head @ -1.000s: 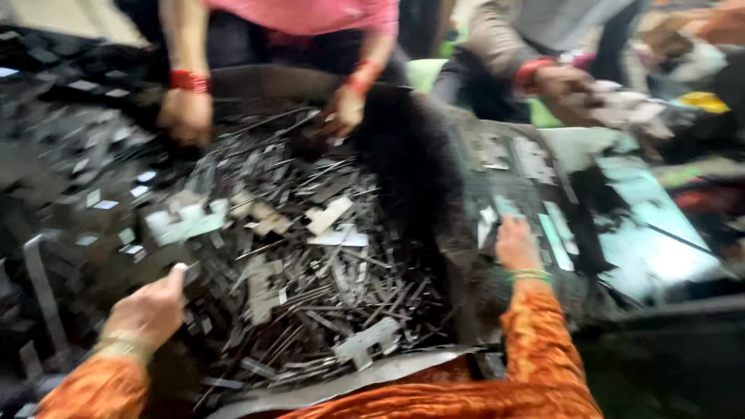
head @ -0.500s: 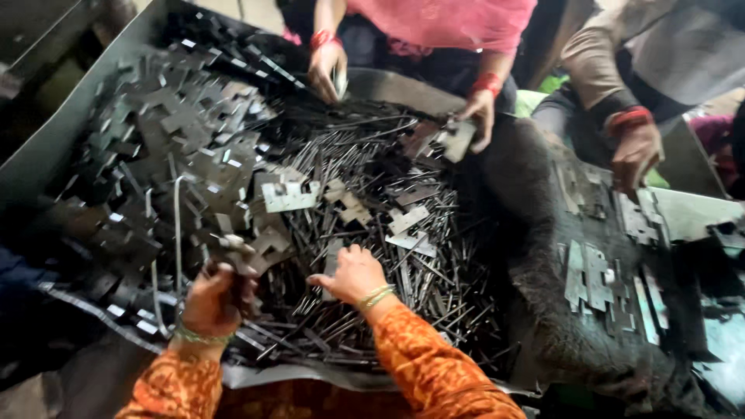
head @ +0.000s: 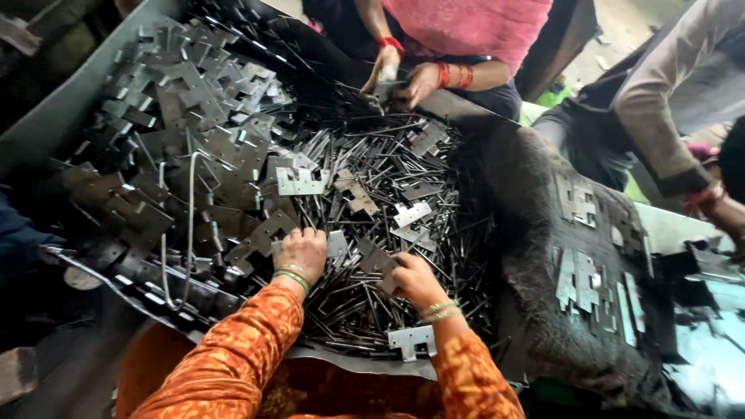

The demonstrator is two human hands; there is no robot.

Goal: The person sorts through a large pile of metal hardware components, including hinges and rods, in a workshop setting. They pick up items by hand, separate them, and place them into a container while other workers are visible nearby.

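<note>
Seen from above, a person in orange patterned sleeves works both hands into a heap of thin grey metal pins (head: 365, 295) piled in a large dark sheet-metal tray (head: 93, 85). The left hand (head: 301, 252), with green bangles at the wrist, is curled knuckles-up and closed on a flat, notched silver metal plate (head: 337, 244) whose edge sticks out just right of the fingers. The right hand (head: 414, 281), wearing gold bangles, rests fingers-down on the pins close beside it, touching a dark flat plate (head: 375, 257) at its fingertips; whether it actually grips that plate cannot be told. Just below the right wrist lies another pale notched plate (head: 411, 340) at the tray's near edge. Left of the left hand, dark hinge-shaped plates (head: 194, 116) are stacked. Across the heap, another person's hands (head: 400, 74) with red bangles handle small parts.
</note>
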